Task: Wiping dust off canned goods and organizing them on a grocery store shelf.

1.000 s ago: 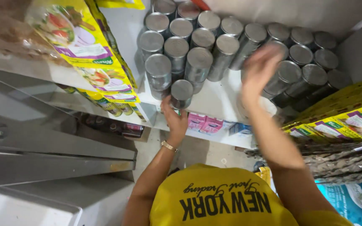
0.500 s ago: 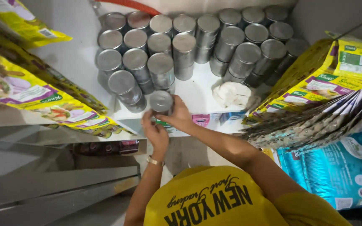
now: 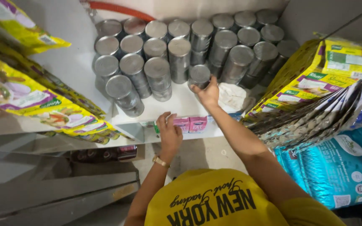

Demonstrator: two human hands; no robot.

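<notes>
Gripping a silver tin can [image 3: 199, 76] from its near side, your right hand [image 3: 208, 93] has its fingers curled around the lower wall of the can, so the can sits just beyond your fingertips, standing on the white shelf [image 3: 177, 109]. Its long axis is upright, with the round lid facing up toward you and your palm below it. Just past your fingers and to both sides stand the other cans [image 3: 158, 71], packed in rows with their lids up; the nearest of them are just beside the one you hold, to the left of your fingers and behind them. To the right of your knuckles lies a crumpled white bag [image 3: 233, 96], near your wrist.

Your left hand [image 3: 169, 133] is well short of the can, lower and to the left, resting on the front lip of the shelf with its fingers loosely bent and grasping nothing that you can see. Pink shelf labels [image 3: 191, 124] sit just to the right of those fingers. Your right hand is plainly the nearer one; it is already on the can.
</notes>
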